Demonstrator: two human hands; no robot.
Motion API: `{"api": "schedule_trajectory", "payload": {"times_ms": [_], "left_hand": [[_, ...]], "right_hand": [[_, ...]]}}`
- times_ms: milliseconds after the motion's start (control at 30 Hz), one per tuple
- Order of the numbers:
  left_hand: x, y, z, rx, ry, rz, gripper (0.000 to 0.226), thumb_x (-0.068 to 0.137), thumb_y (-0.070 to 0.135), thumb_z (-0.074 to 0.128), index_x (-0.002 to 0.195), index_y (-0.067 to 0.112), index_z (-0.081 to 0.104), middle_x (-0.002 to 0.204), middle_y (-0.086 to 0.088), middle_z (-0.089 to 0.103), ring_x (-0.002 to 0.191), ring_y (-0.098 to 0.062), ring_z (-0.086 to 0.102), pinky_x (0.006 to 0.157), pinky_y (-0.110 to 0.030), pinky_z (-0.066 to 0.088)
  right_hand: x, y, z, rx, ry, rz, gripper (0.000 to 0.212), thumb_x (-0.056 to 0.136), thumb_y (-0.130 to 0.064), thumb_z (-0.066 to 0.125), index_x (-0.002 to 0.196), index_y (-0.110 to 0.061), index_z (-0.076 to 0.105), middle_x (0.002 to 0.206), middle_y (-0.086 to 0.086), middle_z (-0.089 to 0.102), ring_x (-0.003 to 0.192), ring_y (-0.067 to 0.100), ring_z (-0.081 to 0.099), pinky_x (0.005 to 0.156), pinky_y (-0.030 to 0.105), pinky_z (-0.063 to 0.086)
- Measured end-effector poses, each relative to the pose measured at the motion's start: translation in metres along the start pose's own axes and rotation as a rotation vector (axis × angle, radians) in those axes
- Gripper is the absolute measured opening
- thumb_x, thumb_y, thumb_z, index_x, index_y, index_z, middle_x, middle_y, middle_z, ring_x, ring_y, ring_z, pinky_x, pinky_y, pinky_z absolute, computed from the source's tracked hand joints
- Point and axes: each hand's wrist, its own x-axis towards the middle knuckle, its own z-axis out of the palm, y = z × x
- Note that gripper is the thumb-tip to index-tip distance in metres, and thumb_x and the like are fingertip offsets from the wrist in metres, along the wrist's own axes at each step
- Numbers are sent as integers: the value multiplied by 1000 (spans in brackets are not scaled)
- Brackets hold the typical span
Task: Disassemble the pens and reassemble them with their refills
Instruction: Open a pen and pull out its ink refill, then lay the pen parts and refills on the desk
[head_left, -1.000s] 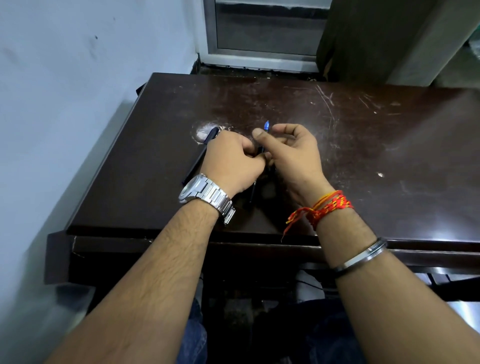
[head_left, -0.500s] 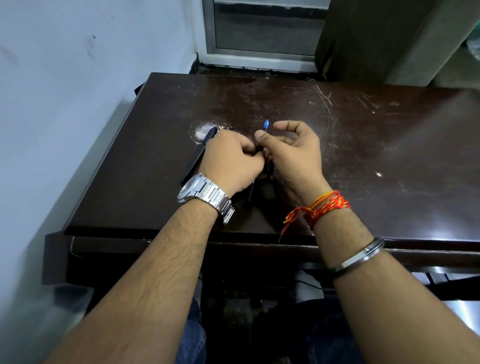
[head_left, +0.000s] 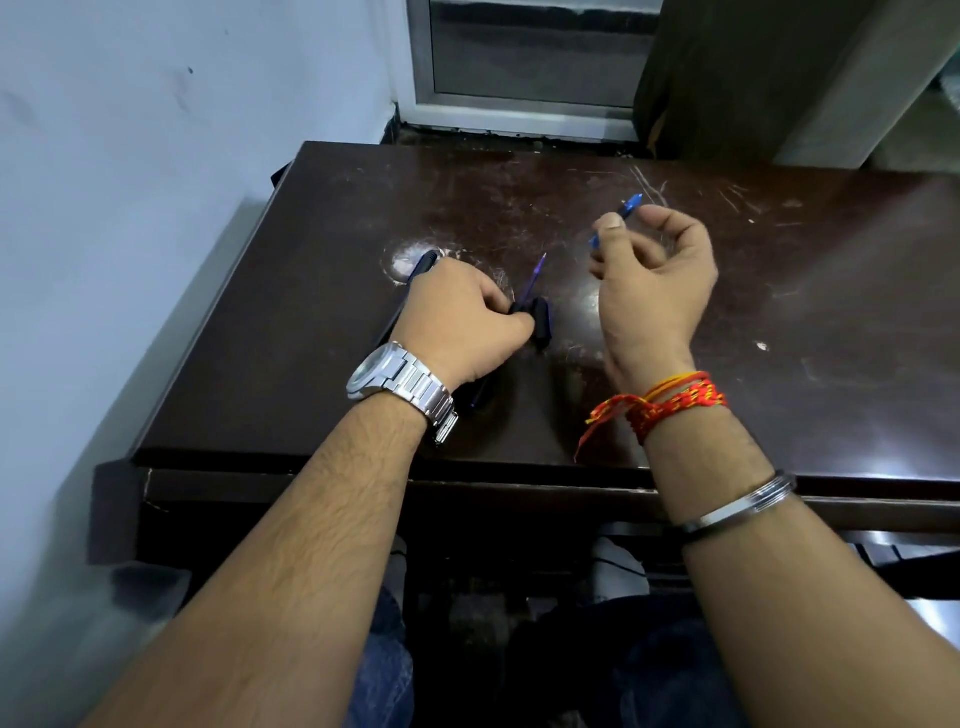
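My left hand (head_left: 460, 322) grips a dark pen barrel (head_left: 540, 321) low over the table, and a thin purple-blue refill (head_left: 535, 275) sticks out of it toward the far side. My right hand (head_left: 649, 275) is raised to the right and pinches a blue front piece of the pen (head_left: 626, 205) between thumb and fingers, its tip pointing up and right. The two hands are apart. A second dark pen (head_left: 415, 278) lies on the table behind my left hand, mostly hidden by it.
The dark brown table (head_left: 779, 322) is scratched, with a white worn patch (head_left: 402, 260) near the second pen. A pale wall runs along the left, and a window frame (head_left: 519, 109) stands behind the far edge. My knees show under the front edge.
The hands were joined on one pen. Now my right hand has pulled away up and right with the blue front piece, leaving the barrel and bare refill in my left hand.
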Motion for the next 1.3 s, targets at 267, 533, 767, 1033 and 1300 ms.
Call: {"api": "schedule_trajectory", "payload": {"times_ms": [267,533,767,1033,1300], "left_hand": [[1,0,-2,5,56,-84,24,71,28,67,62,7,74,61,-10,72,66,-20,69,60,-21,49],[3,-3,0,-14,53,-87,23,71,29,68,62,9,74,59,-6,72,62,-14,68,55,-15,48],[2,-2,2,-25,82,-60,19,72,28,72,64,11,76,59,-4,70,62,2,59,44,-4,37],[-2,2,3,10,2,-5,27,72,32,68,67,5,73,62,-14,69,59,-19,61,50,-25,47],[5,2,-7,-76,159,-211,34,73,36,56,62,6,69,53,2,63,54,-11,59,42,-11,40]], "right_hand": [[-1,7,-8,-835,-241,-11,8,73,-20,71,79,-16,76,68,-4,65,72,11,63,56,9,39],[-9,0,-6,-905,-316,-8,11,77,-19,67,70,-14,73,63,0,61,76,19,65,62,16,41],[-5,4,-3,-728,-218,-53,30,80,-35,64,60,-13,68,50,-7,60,50,0,55,46,5,37],[-12,10,7,-277,-442,162,23,84,-19,72,64,-8,71,48,-3,56,44,8,47,46,23,38],[4,4,-2,-36,-148,119,22,91,-17,68,70,-10,67,59,4,58,48,9,53,50,24,48]]}}
